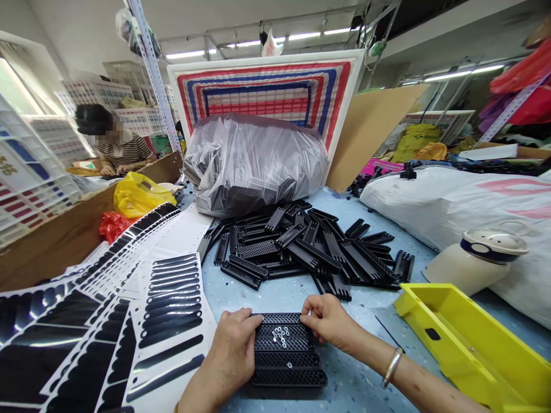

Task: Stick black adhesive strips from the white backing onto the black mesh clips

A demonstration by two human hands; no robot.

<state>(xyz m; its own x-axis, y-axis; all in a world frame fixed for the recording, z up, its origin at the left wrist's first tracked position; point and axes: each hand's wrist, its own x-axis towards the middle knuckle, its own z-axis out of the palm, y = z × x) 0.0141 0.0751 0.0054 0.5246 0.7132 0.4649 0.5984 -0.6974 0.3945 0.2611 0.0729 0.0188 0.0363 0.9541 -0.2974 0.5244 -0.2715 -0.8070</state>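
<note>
A stack of black perforated plastic strips (286,353) lies on the blue table right in front of me. My left hand (232,350) grips its left end with curled fingers. At the stack's top right corner my right hand (326,318) pinches the uppermost strip; a silver bracelet sits on that wrist. Small pale holes or dots show on the upper strip between the hands. A loose heap of the same black strips (310,246) lies just beyond.
White sheets with glossy black stickers (167,310) fan out on the left. A yellow tray (469,338) sits at right, behind it a white jug-like container (477,258) and a white sack (451,198). A plastic-wrapped bundle (253,163) stands at the back. Another person (114,143) works far left.
</note>
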